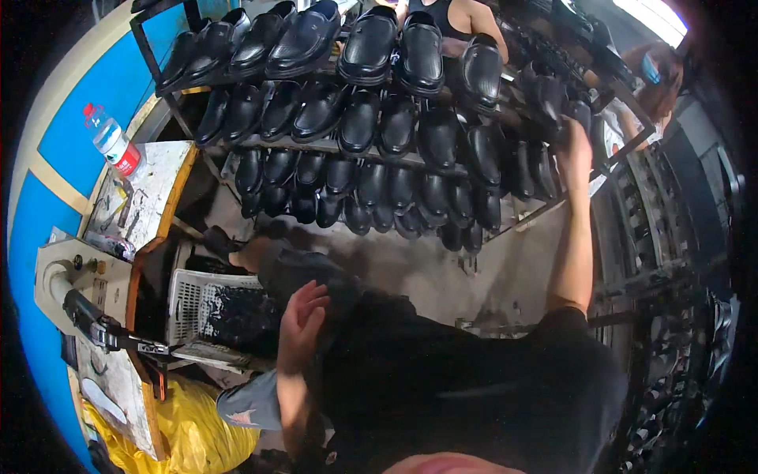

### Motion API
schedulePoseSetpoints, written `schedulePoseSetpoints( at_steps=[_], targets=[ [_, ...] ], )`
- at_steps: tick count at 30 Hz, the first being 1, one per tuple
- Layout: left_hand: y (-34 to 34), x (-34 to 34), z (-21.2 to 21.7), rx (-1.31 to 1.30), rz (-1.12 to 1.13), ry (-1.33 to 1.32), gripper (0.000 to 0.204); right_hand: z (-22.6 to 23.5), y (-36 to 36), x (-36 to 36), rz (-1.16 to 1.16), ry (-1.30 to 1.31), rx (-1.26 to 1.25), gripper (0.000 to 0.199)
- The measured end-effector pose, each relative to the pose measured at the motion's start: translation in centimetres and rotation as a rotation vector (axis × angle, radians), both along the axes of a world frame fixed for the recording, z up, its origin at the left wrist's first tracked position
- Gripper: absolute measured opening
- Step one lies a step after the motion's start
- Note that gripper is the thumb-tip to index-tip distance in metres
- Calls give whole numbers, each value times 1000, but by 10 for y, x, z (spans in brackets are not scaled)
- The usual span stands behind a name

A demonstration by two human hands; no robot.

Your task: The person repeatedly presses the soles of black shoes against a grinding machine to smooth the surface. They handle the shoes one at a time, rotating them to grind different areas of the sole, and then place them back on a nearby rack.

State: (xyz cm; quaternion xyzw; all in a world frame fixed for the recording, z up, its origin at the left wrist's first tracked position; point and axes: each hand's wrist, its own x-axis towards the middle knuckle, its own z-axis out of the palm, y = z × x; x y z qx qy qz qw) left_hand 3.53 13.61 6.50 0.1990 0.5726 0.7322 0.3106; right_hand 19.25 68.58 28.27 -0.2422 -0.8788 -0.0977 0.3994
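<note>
A metal rack (207,163) with three shelves of glossy black leather shoes (368,46) fills the upper middle. My right hand (574,148) is stretched up to the rack's right end, with the fingers curled among the shoes there. Whether it grips a shoe or the frame is unclear. My left hand (302,317) hangs low in front of my dark shirt, fingers apart and holding nothing. It is just above my raised knee.
A worn workbench (146,201) on the left carries a plastic bottle (112,144) with a red label. Below are a grey machine (75,304), a white plastic basket (188,302) and a yellow bag (193,433). Two other people stand behind the rack.
</note>
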Motion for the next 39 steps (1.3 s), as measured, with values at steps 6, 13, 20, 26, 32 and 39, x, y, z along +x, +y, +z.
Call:
schedulePoseSetpoints(
  at_steps=[6, 13, 20, 26, 32, 39],
  targets=[
    [3, -13, 8, -21, -9, 29, 51, 30, -53, -38, 207, 475, 122, 40],
    [-7, -41, 3, 59, 55, 52, 55, 19, -227, -101, 1092, 270, 523, 28],
    [-78, -26, 12, 636, 679, -242, 82, -138, -360, -223, 1298, 116, -1236, 44],
    [-130, -10, 1, 397, 1067, -65, 100, -209, -401, -289, 1514, -399, -1966, 46],
    [-130, -30, 42, 71, 1055, 183, 105, -249, -346, -329, 1470, -459, -1586, 48],
    [-125, -42, 46, 358, 1102, 4, 114, -202, -352, -362, 1437, -204, -1557, 61]
  ],
)
